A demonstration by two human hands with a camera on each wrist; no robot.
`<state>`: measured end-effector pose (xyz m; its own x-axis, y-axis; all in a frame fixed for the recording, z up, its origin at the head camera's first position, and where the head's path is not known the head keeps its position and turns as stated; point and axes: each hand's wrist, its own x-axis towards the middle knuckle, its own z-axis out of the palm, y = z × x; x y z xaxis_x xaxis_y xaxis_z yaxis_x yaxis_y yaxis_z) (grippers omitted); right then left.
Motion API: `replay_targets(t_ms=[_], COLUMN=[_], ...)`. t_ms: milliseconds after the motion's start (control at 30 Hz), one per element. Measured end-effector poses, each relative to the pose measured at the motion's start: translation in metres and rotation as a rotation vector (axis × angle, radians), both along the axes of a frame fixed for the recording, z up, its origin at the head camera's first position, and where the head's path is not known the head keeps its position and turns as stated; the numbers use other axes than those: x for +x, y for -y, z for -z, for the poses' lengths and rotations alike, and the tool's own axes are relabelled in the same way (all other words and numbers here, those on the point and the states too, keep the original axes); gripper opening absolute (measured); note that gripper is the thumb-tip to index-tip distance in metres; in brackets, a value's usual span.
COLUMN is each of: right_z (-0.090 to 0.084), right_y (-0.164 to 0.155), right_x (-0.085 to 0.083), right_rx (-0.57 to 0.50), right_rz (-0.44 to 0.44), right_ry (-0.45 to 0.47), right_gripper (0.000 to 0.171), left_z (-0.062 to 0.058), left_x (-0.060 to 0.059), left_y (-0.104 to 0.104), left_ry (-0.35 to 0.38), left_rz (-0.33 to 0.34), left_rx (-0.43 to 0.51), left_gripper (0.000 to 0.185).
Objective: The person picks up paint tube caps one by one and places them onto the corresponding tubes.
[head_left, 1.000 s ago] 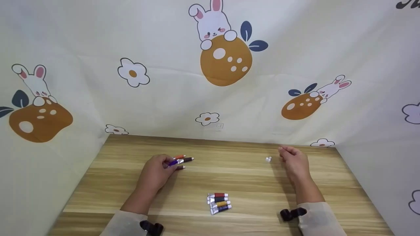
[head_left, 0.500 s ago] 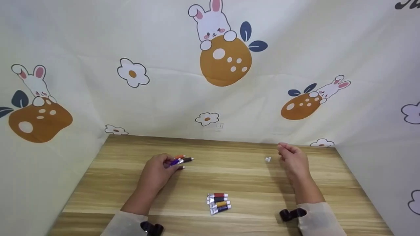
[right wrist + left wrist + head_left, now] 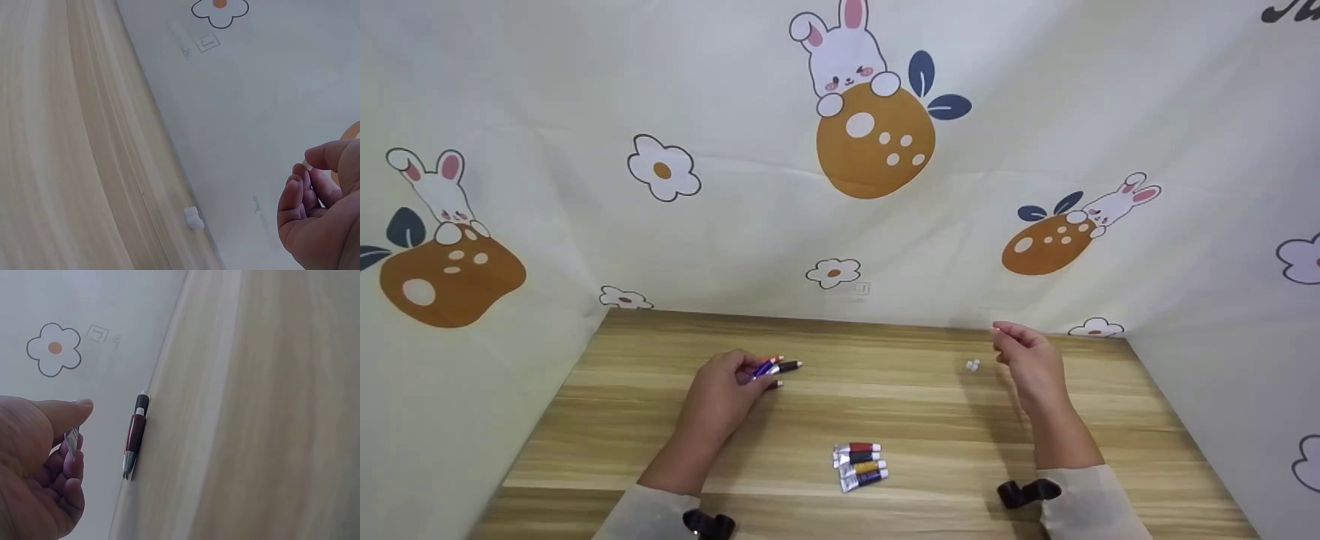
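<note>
My left hand (image 3: pixel 725 386) pinches a purple paint tube (image 3: pixel 763 368) between thumb and fingers, above other tubes lying on the table. Its silver end (image 3: pixel 72 440) shows between the fingers in the left wrist view. Beside that hand are an orange tube (image 3: pixel 772 359), a dark tube (image 3: pixel 787 367) and a brown tube (image 3: pixel 135 433), each with a white tip. On the right, my right hand (image 3: pixel 1033 367) is raised, thumb against fingers, around a small white cap (image 3: pixel 307 164). Left of it lie several small white caps (image 3: pixel 973 365), seen also in the right wrist view.
Several capped paint tubes (image 3: pixel 861 466), red, dark, yellow and blue, lie in a row near the front middle of the wooden table (image 3: pixel 930 427). Pale printed cloth (image 3: pixel 735 240) rises behind the table and at both sides.
The right hand has risen slightly, away from the white caps. The purple tube has tilted up a little in the left hand. The front row of tubes stays put.
</note>
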<state>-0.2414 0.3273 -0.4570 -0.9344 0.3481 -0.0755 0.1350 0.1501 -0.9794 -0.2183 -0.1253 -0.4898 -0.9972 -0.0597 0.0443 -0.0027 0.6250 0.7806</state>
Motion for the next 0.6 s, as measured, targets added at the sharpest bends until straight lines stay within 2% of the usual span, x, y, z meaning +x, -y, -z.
replay_targets(t_ms=[233, 600], right_z=[-0.007, -0.021], right_y=[0.006, 0.018], right_x=[0.004, 0.014], right_rx=[-0.022, -0.016], right_rz=[-0.011, -0.033], right_ry=[-0.03, -0.073], right_gripper=[0.025, 0.024], left_z=[-0.005, -0.017], left_x=[0.002, 0.008], left_y=[-0.004, -0.013], left_ry=[-0.01, -0.072], left_rz=[-0.005, -0.017], left_rx=[0.006, -0.011], left_gripper=[0.022, 0.021])
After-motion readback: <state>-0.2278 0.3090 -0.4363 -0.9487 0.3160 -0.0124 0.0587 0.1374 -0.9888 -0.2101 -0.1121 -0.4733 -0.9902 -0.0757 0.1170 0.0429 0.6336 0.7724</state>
